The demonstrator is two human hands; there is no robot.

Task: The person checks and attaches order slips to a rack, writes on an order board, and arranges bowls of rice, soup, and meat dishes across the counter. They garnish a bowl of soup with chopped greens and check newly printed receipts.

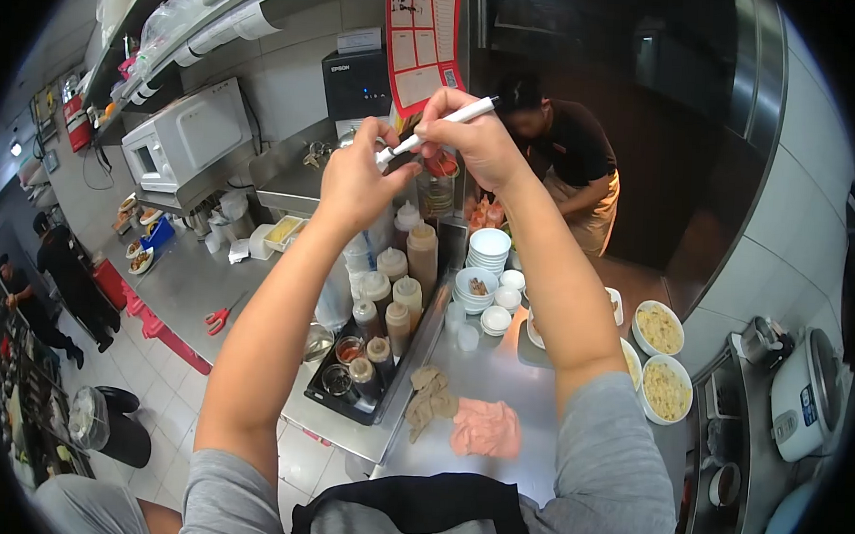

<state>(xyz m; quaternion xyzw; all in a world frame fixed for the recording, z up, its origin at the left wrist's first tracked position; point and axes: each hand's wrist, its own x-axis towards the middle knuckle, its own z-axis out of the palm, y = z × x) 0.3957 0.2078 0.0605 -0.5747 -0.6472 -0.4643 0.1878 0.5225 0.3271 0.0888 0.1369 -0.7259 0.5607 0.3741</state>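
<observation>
Both my arms reach up and forward over the counter. My right hand (480,147) pinches a white marker (465,113) with a dark far end. Close beside it, my left hand (357,176) has its thumb and fingers closed on a small white marker cap (385,157) at the marker's other end. Whether cap and marker touch is hard to make out. Right behind the hands hangs a red-and-white printed sheet (420,52) with handwriting at its top. A black Epson printer (355,85) sits behind my left hand.
Below stand several squeeze bottles (422,250) and a black tray (369,412). White bowls (489,245), a brown cloth (431,404) and a pink cloth (486,429) lie on the counter. Food-filled bowls (667,388) stand right. A co-worker (576,145) bends over beyond my right arm.
</observation>
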